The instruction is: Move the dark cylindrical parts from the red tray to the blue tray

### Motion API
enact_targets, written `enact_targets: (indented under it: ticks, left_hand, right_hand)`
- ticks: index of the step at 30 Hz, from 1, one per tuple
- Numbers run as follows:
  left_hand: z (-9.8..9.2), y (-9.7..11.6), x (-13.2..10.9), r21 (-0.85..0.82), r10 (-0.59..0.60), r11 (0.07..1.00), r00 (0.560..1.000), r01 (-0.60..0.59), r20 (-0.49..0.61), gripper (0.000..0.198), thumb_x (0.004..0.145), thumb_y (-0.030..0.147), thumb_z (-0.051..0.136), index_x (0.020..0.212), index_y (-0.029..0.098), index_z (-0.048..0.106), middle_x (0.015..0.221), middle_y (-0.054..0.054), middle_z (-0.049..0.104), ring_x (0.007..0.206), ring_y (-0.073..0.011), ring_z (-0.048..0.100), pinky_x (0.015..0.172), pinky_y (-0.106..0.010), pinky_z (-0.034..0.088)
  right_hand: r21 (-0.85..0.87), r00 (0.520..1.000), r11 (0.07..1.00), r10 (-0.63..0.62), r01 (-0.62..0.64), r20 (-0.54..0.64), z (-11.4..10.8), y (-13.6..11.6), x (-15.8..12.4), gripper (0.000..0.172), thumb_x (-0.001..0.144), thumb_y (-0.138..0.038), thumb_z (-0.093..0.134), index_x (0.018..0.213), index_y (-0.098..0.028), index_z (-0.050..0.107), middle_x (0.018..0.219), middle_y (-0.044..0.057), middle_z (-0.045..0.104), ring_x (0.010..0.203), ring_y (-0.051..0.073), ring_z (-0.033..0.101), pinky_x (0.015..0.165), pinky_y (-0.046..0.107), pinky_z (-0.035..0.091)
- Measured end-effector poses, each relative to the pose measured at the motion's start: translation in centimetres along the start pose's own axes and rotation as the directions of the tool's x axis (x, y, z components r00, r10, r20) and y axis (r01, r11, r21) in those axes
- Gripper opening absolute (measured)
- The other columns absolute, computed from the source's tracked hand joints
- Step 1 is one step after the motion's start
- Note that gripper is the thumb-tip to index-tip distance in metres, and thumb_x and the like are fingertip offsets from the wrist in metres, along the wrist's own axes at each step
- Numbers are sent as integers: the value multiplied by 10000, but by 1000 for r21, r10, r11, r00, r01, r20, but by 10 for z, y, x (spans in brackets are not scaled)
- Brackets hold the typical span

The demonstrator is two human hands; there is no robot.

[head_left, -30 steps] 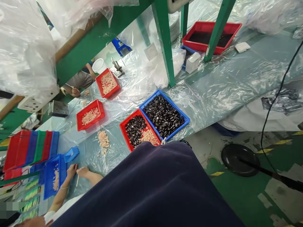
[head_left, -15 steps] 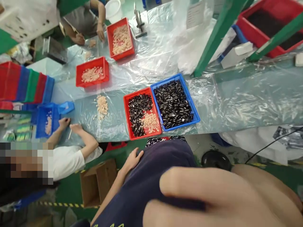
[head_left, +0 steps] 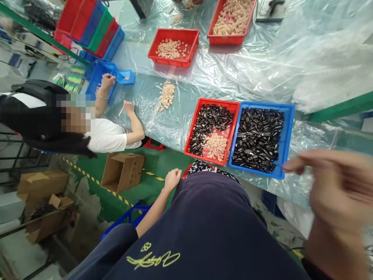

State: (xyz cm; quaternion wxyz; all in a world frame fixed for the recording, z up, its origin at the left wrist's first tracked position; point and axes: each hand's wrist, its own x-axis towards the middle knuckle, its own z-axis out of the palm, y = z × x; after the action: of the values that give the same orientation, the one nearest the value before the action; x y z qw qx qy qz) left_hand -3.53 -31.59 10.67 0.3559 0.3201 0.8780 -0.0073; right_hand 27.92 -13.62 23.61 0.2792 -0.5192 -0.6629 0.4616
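Cardboard boxes (head_left: 43, 186): at 8 o'clock of the view, on the floor, some small dark items lie inside one of them.
Green floor (head_left: 87, 206): painted, with a yellow-and-black tape line (head_left: 93, 182) running across it.
Co-worker (head_left: 106, 136): at 9 o'clock, in a white shirt, seated at the table edge. Both of this person's hands rest near a small blue tray (head_left: 99, 83), and a thin pale stick (head_left: 121, 111) lies by one hand.
Stacked trays (head_left: 90, 27): at 11 o'clock, red, blue and green, leaning in a row.
Open carton (head_left: 122, 172): on the floor, at 8 o'clock, just below the table edge.
Pale orange pieces (head_left: 166, 95): a loose pile directly on the plastic sheet.
Left hand (head_left: 172, 179): narrow, fingers curled, nothing seen in it, above the floor at 7 o'clock, near the corner of the red tray.
Red tray (head_left: 212, 102): at 12 o'clock, holding black parts and pale pieces together, touching the blue tray.
Blue tray (head_left: 290, 132): at 2 o'clock, full of black parts (head_left: 258, 140) with metal legs.
Right hand (head_left: 335, 186): wide, blurred, fingers spread, holding nothing visible, the index finger just beside the blue tray's corner.
Plastic sheet (head_left: 326, 66): clear, wrinkled, covering the table at 2 o'clock.
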Motion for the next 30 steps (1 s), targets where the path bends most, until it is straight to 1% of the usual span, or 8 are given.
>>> enact_targets:
  ticks: [4,8,11,15,20,23,27,30]
  left_hand:
    - [-10,60,58,180,189,967,982,-182,-24,291,997,364,453,1089,161,640,1084,-89,670,1019,-216,635,924,-411,491]
    - [-27,97,103,362,395,832,907,-421,147,277,953,356,538,1074,137,657,1176,-132,651,1159,-269,580,1054,-471,383]
    - [-34,104,122,443,465,685,815,-578,345,324,921,362,605,1148,132,617,1219,-114,617,1124,-257,590,988,-498,457]
    - [-32,103,136,445,486,511,674,-736,556,323,931,339,600,1187,143,597,1212,-108,612,1060,-235,617,908,-454,525]
    - [-27,111,154,396,470,409,561,-822,681,330,934,332,596,1205,144,586,1202,-103,614,1035,-229,628,879,-443,542]
    - [-31,118,166,371,445,380,519,-847,730,332,934,331,597,1207,144,584,1202,-104,614,1031,-228,629,875,-440,544]
    - [-37,124,181,349,411,357,481,-866,774,343,932,333,599,1223,152,577,1219,-105,605,1041,-231,625,874,-437,545]
    - [-37,129,189,336,399,360,470,-870,787,350,932,334,599,1233,156,571,1229,-105,599,1047,-233,623,874,-438,546]
  right_hand:
    - [73,978,992,118,-107,-170,48,30,15,182,881,-271,573,920,-166,716,666,14,691,580,146,630,566,268,537]
    - [110,952,945,306,-307,25,97,59,-2,280,904,-393,532,911,-155,680,680,43,674,578,160,608,580,274,506]
    - [82,906,905,407,-417,115,119,64,-16,354,917,-466,496,949,-165,678,747,66,688,650,181,622,655,294,501]
    - [43,782,781,622,-624,42,146,73,-37,436,889,-534,453,981,-168,671,840,95,708,719,203,643,739,321,504]
    - [-25,640,639,768,-768,-36,178,85,-89,414,629,-580,676,705,-173,687,681,87,698,632,232,637,634,334,507]
    - [7,601,604,793,-797,-96,185,93,-110,478,610,-653,642,596,-175,651,617,78,683,611,225,632,622,323,507]
    - [82,494,548,800,-832,-341,174,115,-110,640,745,-733,419,742,-149,681,772,144,725,747,270,655,710,375,507]
    - [128,463,541,801,-831,-380,162,131,-101,615,738,-725,472,789,-150,684,808,154,730,771,277,661,731,387,508]
